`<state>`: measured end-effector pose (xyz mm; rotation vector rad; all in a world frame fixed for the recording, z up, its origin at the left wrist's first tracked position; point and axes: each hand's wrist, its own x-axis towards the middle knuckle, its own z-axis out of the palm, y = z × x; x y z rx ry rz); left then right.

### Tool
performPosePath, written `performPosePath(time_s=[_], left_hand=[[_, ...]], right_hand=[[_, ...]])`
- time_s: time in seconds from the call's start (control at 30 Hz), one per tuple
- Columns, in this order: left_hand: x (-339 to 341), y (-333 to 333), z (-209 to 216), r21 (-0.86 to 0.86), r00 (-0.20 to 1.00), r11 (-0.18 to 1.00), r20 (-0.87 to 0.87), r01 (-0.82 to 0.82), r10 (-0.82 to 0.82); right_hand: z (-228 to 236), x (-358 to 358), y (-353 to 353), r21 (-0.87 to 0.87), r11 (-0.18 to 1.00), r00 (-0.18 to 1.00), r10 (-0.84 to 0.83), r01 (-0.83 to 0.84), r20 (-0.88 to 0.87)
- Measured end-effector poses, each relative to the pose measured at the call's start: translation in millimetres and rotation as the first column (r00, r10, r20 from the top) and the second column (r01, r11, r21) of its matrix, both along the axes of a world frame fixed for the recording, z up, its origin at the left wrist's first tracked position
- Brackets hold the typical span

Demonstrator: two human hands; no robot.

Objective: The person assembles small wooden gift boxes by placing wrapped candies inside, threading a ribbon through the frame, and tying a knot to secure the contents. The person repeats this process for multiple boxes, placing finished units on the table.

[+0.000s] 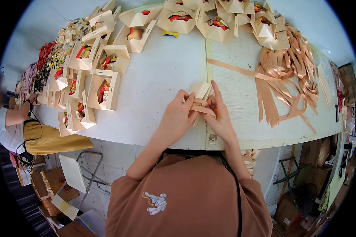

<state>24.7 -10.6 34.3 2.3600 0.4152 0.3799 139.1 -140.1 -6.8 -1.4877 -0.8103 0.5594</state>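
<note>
A small cream box [201, 89] stands between my hands near the table's front edge, with a rose-gold satin ribbon [203, 110] across it. My left hand [176, 114] is closed, its thumb and fingers pinching the ribbon at the box's left side. On the other side my right hand [221, 117] grips the ribbon with thumb and bent fingers, while one finger points up beside the box. The ribbon's loops overlap at the fingertips, so I cannot make out whether they form a knot. My fingers hide the box's lower part.
Loose ribbons [281, 67] lie heaped at the right of the white table [154, 79]. Open cream boxes [104, 91] with wrapped snacks crowd the left and far edge. A yellow packet [170, 34] lies alone. A co-worker [12, 122] stands far left, near a folding chair [73, 173].
</note>
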Motion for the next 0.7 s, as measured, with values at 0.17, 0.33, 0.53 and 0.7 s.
performPosePath(time_s=[0.17, 0.33, 0.53, 0.7], left_hand=[[-1.5, 3.5, -3.4, -0.189, 1.000, 0.982, -0.015, -0.017, 0.014], [3.3, 4.3, -14.6, -0.229, 0.997, 0.973, 0.053, -0.042, 0.056], [4.3, -1.9, -20.3, -0.192, 0.986, 0.975, 0.097, -0.114, 0.135], [5.3, -6.4, -26.3, -0.110, 0.980, 0.983, 0.119, -0.146, 0.159]], right_hand=[[13.8, 3.2, 3.2, -0.017, 0.999, 0.956, -0.032, 0.028, -0.291], [7.4, 6.9, 9.1, -0.117, 0.986, 0.986, -0.131, 0.119, -0.102], [23.1, 2.5, 10.6, -0.252, 0.948, 0.978, -0.169, 0.196, 0.126], [23.0, 1.2, 8.8, -0.214, 0.963, 0.983, -0.143, 0.165, 0.115]])
